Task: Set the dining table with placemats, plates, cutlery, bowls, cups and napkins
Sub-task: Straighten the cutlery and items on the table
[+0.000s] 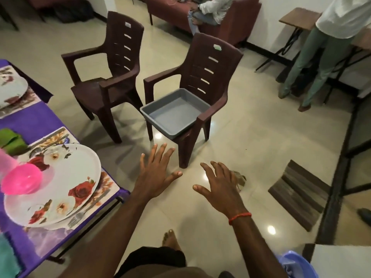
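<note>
Hovering over the floor, both hands are held out with nothing in them: left grip [158,173] released, fingers spread; right grip [218,185] released likewise. A grey tub [160,127] is seen on the seat of the near chair [208,63], ahead of the hands, with nothing inside. On the worktop [30,121] at left, the near setting is laid: placemat [104,189], floral plate [66,177] on it, pink bowl [22,181] on the plate, fork [75,218] tucked at the plate's rim, green napkin [12,138] just beside. A pink shape at the frame edge is too blurred to be confirmed as a cup. At the far setting only a far placemat [24,101] and far plate [12,87] are shown, the rest cut off. Task is judged nearly done, as the tub holds no stock; remaining cutlery and cups cannot be checked
</note>
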